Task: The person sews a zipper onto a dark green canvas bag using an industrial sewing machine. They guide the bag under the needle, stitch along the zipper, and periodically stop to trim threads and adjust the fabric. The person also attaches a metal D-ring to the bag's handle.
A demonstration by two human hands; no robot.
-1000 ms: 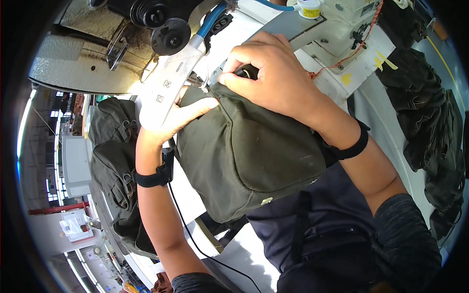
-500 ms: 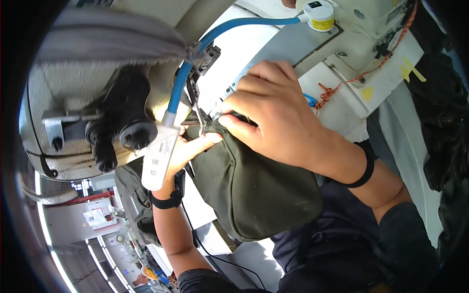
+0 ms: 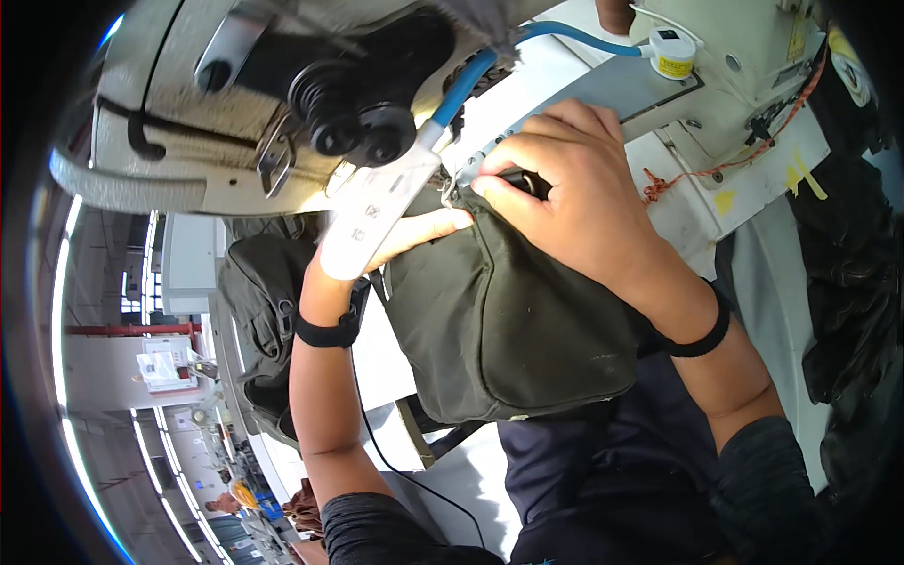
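A dark olive fabric bag or pouch, with a raised seam down its middle, hangs toward me from under the sewing machine head. My right hand pinches the bag's upper edge between thumb and fingers, just right of the presser foot. My left hand lies on the other side of the foot, its thumb pressed on the fabric. The rest of its fingers are hidden beneath the bag and behind a white lamp. The needle point itself is too small to make out.
The lamp's blue flexible neck arches over the work to a round white base. More dark green bags lie on the left. An orange cord trails on the right, near dark fabric.
My view has shifted, so the machine head and lamp appear farther right and higher. Both hands keep their hold on the bag, whose lower end sits slightly higher in view.
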